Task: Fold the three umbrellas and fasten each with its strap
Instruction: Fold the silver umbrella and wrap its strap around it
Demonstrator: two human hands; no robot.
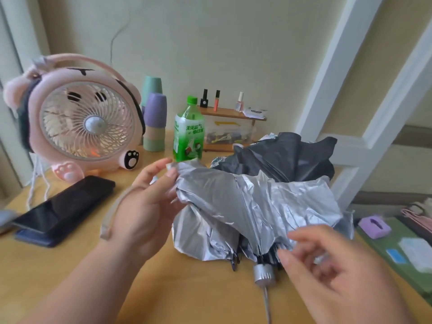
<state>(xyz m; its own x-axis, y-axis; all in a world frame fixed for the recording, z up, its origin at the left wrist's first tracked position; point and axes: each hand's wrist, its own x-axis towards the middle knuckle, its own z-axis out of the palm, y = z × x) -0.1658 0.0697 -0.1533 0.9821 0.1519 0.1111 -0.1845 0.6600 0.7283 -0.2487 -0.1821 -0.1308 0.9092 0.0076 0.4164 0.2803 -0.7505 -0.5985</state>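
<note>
A silver umbrella (245, 202) is seen lying partly collapsed on the wooden table (187, 300), its crumpled canopy spread between the two hands. The upper left corner of the canopy is pinched between the thumb and fingers of the left hand (149, 202), which is raised just above the table. A beige strap (109, 216) is seen hanging in a loop beside the left wrist; what it is attached to cannot be told. The right hand (327, 265) is blurred, with its fingers loosely curled at the lower right edge of the canopy; whether the fabric is gripped there cannot be told. A silver cylindrical piece (264, 274) on the shaft is shown protruding from under the canopy towards the viewer. Directly behind the silver umbrella, touching it, a black umbrella (280, 155) is heaped unfolded on the table. At the left of the table a pink fan (86, 122) is stood upright, with a dark phone (65, 204) laid in front of it. A green bottle (188, 134) and stacked cups (154, 122) are placed behind the left hand, and nail polish bottles are lined up on a small wooden shelf (226, 111) against the wall.
</note>
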